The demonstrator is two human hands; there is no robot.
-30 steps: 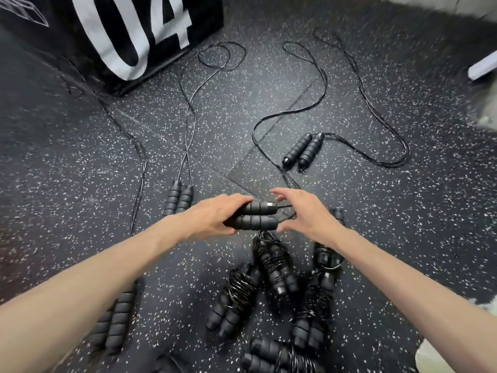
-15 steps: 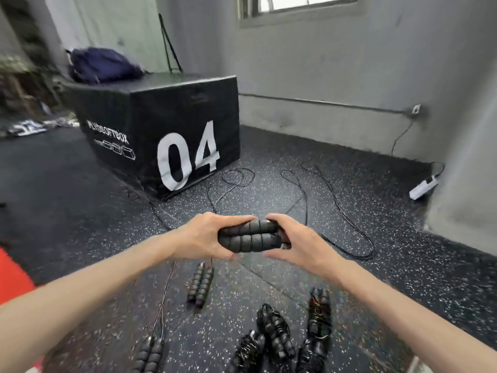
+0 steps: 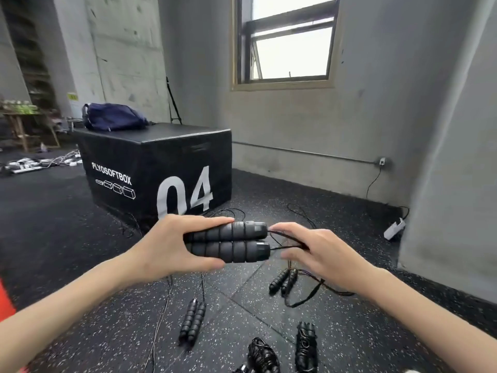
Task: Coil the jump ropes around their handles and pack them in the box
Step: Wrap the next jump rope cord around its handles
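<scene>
My left hand (image 3: 172,246) grips two black foam jump rope handles (image 3: 228,242) side by side, held level in front of me. My right hand (image 3: 320,254) pinches the thin black cord (image 3: 287,235) where it leaves the handle ends. On the floor below lie two uncoiled ropes with paired handles, one pair at the lower middle (image 3: 192,321) and one pair at the right (image 3: 283,281). Coiled ropes (image 3: 263,356) wrapped round their handles lie at the bottom edge, next to another bundle (image 3: 305,345).
A black soft plyo box marked 04 (image 3: 161,168) stands ahead on the speckled rubber floor, a dark blue bag (image 3: 113,117) on top. Grey walls and a window lie behind. A white power strip (image 3: 394,228) rests by the right wall. Loose cords trail across the floor.
My view has lifted from the floor to the room. Both hands have raised the paired handles, and my right hand has slid off the handle ends onto the cord.
</scene>
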